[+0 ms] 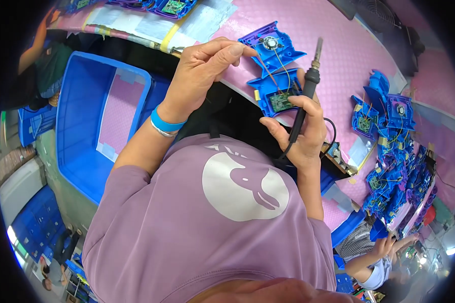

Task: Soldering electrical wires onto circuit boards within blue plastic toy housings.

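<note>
Right hand (pixel 301 134) fingers clamp soldering iron (pixel 308 86) (tip up); left hand (pixel 205 70) fingers pinch wire (pixel 265 68).

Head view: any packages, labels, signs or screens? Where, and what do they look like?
No packages, signs or screens show.
Shirt emblem: on the person's lilac shirt, lower centre; white disc with a lilac animal shape.
Tape patches: pale strips with a yellow band on the pink mat, top centre.
Pink sheet: taped inside the blue bin, left.

1 head-worn fisheye view looks steeply down, close over the pink worktable (pixel 333 45).
</note>
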